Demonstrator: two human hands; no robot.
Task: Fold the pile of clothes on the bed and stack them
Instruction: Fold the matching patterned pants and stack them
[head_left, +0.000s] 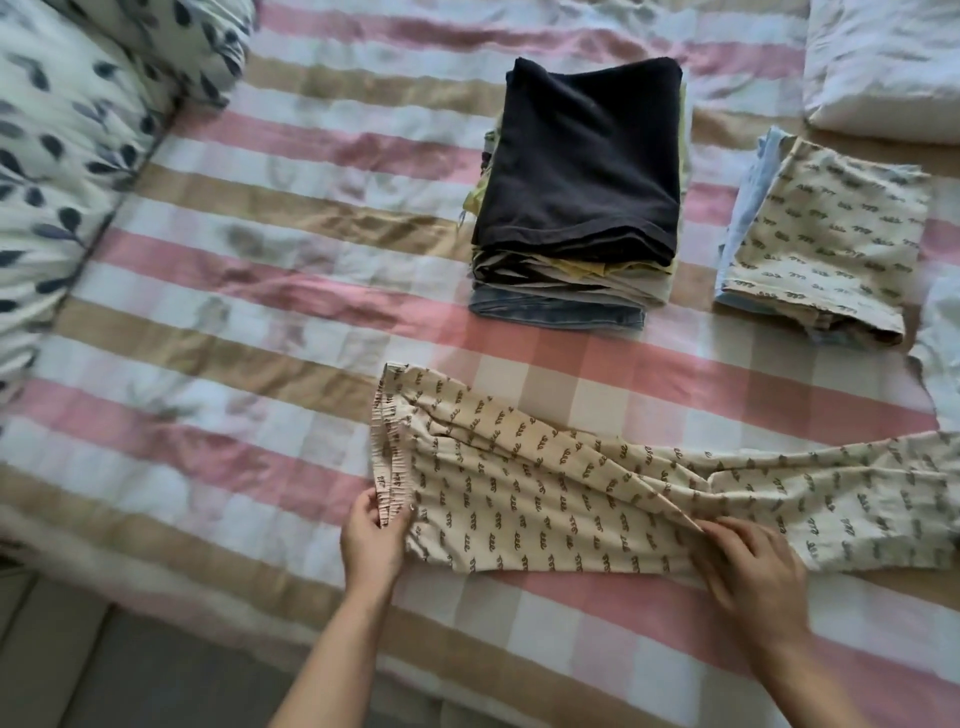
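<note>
at the near edge of the bed, the left hand (371, 535) pinches the near corner of the gathered elastic waistband (387, 457) of a pair of cream cotton pyjama trousers with a small dark squiggle print (545, 499), thumb on top and fingers curled under. the right hand (748, 564) is clamped on the same garment where the legs begin, pinching a raised diagonal crease between thumb and forefinger.

the trousers lie flat between the two hands and run on past the right hand to the frame edge. one leg appears laid over the other, though the far layers cannot be fully made out.

beyond the hands, well apart from them, stands a tall stack of folded clothes topped by a black garment (582, 171). beyond the right hand sits a lower stack, a folded cream top in the matching print over pale blue fabric (826, 234). all rest on a pink, beige and white checked bedspread (260, 291).

step in hand, as judged: aligning and smoothing the trousers lengthwise before the cross fold. most of the task looks complete.

next move calls for: flatten the crease, square the waistband, then carry the leg ends across toward the left hand in halves or thirds. place the result on the lower stack, which holds the matching top.
</note>
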